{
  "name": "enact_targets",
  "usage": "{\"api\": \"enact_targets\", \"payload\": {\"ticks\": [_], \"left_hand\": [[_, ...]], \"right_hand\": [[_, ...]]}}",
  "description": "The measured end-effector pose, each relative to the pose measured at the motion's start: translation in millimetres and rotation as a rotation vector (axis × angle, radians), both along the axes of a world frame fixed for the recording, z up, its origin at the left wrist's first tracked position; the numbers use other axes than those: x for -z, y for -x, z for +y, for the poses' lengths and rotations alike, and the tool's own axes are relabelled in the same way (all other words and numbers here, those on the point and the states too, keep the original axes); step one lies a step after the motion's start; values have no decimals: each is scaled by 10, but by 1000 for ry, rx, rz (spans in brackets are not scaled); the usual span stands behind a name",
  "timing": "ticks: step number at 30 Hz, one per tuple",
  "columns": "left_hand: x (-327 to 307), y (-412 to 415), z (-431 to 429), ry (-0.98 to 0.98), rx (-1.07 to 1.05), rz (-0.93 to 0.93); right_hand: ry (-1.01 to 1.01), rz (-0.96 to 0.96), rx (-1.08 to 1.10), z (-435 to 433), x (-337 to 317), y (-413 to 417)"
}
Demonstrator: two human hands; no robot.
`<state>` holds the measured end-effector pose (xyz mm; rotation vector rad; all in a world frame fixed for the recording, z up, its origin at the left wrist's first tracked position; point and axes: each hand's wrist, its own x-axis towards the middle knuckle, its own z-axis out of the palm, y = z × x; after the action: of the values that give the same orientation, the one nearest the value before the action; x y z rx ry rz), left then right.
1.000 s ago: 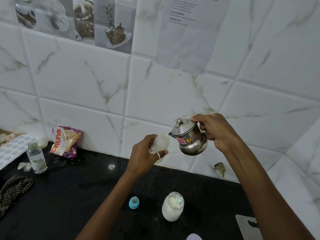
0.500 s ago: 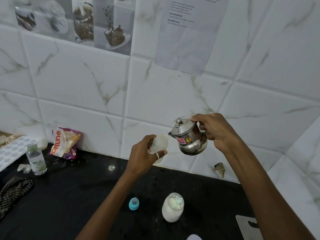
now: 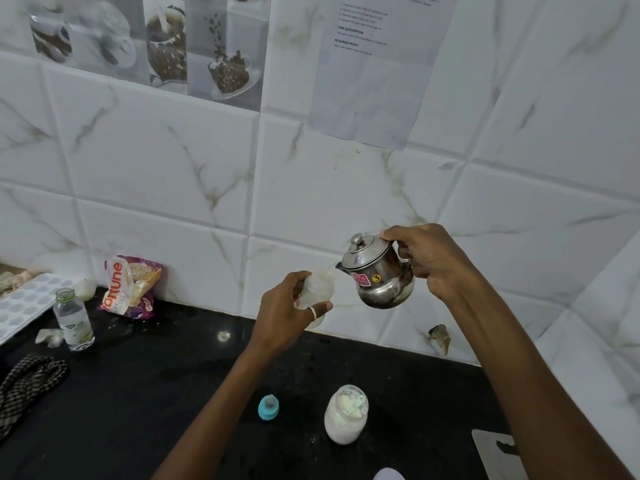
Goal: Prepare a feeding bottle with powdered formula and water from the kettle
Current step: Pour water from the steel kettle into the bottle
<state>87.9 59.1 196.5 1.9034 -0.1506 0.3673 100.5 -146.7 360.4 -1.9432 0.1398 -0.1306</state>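
My left hand [image 3: 284,313] grips a small clear feeding bottle [image 3: 318,289], held up above the black counter [image 3: 138,393] with its open mouth toward the right. My right hand [image 3: 429,258] holds a small steel kettle [image 3: 377,275] by its handle, tilted left so its spout sits right at the bottle's mouth. The kettle has a lid with a knob and a red sticker. Below, on the counter, stands an open jar of white powder [image 3: 346,415] with a scoop inside. A blue bottle teat cap [image 3: 268,407] stands to the jar's left.
A small glass bottle [image 3: 72,320] and an orange-purple snack packet [image 3: 130,289] stand at the back left by the tiled wall. A white moulded tray [image 3: 24,303] and a checked cloth [image 3: 27,382] lie far left. A white cutting board [image 3: 495,452] lies at the bottom right.
Both hands stay almost where they were, with the kettle's spout at the bottle's mouth. The view has shifted only slightly.
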Motion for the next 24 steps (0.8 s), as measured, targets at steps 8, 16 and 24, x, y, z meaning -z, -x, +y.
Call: {"api": "enact_targets", "payload": {"ticks": [8,16,24], "left_hand": [[31,-6,14,-5,-5,2],[49,6,32,-7,-10,-1],[92,-3,34,-12,-9,8]], "right_hand": [[11,3,7,23,-13,7],[13,9,-1,52,-27,5],[20,17,7,61,-43,18]]}}
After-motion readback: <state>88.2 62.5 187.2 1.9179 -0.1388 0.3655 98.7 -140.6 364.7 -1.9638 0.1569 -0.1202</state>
